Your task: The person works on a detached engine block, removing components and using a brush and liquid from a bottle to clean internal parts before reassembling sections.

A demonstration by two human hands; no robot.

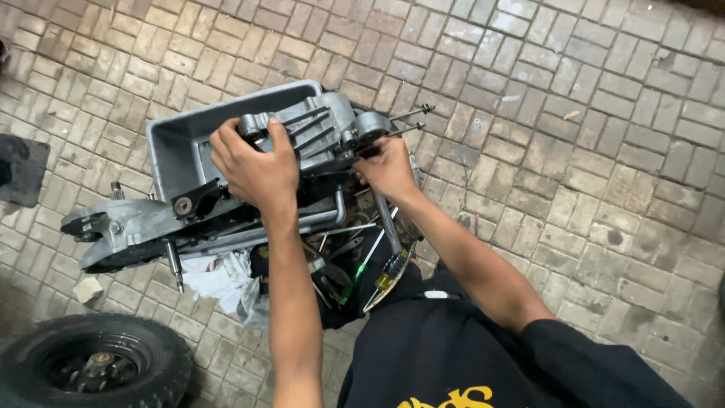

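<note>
The grey engine casing [302, 132] lies across the metal tray [170, 147] on the brick floor [574, 151], long axis left to right. The left hand [253, 170] clasps its ribbed top; the right hand [389, 170] pinches its right end, nearest the studs [411, 115].

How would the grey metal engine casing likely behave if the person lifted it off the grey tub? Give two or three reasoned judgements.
The engine casing looks like thick cast metal, so it is probably stiff and heavy for its size. It is long and overhangs the tub, so it may tip toward its far end. Both hands, left hand and right hand, are on it, which suggests that one hand would not steady it.
</note>
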